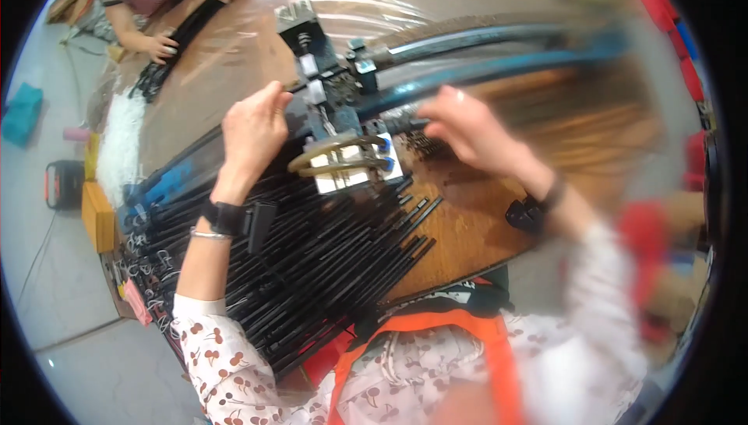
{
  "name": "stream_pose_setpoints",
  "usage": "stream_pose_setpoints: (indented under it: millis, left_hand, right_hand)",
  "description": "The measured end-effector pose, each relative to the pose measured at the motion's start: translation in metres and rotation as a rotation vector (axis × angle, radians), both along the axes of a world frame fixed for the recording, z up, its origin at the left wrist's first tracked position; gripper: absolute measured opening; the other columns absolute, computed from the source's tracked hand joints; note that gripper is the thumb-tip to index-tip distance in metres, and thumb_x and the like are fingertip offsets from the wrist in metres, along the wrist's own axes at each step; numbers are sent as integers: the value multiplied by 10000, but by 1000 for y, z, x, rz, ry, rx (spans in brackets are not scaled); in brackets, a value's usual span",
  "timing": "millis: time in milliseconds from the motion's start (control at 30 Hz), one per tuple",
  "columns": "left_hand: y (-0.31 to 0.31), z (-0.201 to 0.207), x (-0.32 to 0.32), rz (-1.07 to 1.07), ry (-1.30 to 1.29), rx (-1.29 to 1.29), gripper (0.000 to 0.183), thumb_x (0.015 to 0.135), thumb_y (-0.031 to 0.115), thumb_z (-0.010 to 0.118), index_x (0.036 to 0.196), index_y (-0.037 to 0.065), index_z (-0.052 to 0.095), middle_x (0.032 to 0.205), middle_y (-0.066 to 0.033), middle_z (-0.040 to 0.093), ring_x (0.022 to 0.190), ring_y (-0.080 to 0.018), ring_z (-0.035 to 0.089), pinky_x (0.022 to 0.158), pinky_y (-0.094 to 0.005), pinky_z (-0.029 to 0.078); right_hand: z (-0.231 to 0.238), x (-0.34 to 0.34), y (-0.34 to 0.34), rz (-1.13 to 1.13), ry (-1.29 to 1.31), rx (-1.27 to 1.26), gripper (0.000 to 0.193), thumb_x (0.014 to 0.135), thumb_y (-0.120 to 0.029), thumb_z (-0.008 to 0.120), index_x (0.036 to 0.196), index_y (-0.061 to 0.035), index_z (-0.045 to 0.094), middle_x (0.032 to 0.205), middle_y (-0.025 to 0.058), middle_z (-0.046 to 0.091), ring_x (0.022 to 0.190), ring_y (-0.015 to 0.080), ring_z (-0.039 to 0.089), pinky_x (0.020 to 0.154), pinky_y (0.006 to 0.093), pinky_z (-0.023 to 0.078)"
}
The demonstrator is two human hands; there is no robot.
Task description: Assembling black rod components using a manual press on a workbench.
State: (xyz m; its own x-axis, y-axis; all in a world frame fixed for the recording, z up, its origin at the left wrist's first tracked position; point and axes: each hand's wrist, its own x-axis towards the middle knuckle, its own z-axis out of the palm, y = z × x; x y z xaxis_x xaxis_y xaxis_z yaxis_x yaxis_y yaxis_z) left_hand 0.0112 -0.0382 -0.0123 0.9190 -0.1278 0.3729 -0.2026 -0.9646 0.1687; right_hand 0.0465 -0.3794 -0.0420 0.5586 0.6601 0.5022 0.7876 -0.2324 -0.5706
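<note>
A small bench machine (331, 98) of dark metal blocks stands in the middle of the table, with yellowish hoses (335, 156) curving over a pale metal base. My left hand (253, 129) is closed at its left side, thumb and fingers pinched together. Something thin and dark shows at those fingertips, too small to name. Right of the machine is my right hand (471, 133), fingers bent and smeared by motion; whether it grips anything is unclear. Under my left forearm lies a pile of thin black rods (327, 269), many with white loops at their left ends.
Long blue and grey bars (499, 67) run right from the machine. At the far left another person's hands (161, 49) hold a black bundle (191, 28). White strands (121, 148) and a yellow box (97, 216) line the left edge. A black object (524, 215) lies near my right wrist.
</note>
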Motion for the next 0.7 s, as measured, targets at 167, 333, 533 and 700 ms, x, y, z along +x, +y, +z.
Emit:
stream_pose_setpoints:
  millis: [167, 333, 533, 700]
  left_hand:
    - [6, -2, 6, -136, -218, 181, 128, 947, 147, 623, 883, 71, 541, 762, -124, 597, 711, -327, 624, 610, -435, 484]
    - [77, 8, 6, -240, -336, 396, 88, 926, 140, 642, 944, 87, 574, 805, -81, 592, 756, -266, 626, 644, -371, 480]
    - [17, 6, -69, 86, -192, 475, 49, 868, 224, 694, 893, 186, 674, 963, -16, 621, 968, -256, 563, 839, -449, 347]
    - [-99, -22, -149, -28, 250, 144, 161, 841, 261, 732, 867, 120, 658, 869, -59, 614, 876, -251, 569, 780, -425, 357]
  right_hand:
    - [10, 18, 2, -21, 27, -184, 272, 898, -223, 697, 1045, -7, 620, 864, 177, 601, 833, 364, 594, 720, 436, 481]
    - [-14, -61, -50, -2, -288, -748, 295, 754, -217, 736, 967, -72, 593, 890, 100, 597, 916, 296, 582, 765, 445, 467]
    - [-32, -57, -43, -40, -225, -546, 177, 765, -79, 663, 928, -54, 598, 847, 105, 571, 838, 326, 562, 726, 413, 471]
    - [-37, -47, -39, 42, -55, -342, 106, 774, -10, 604, 875, -41, 607, 843, 127, 546, 787, 354, 563, 669, 450, 482]
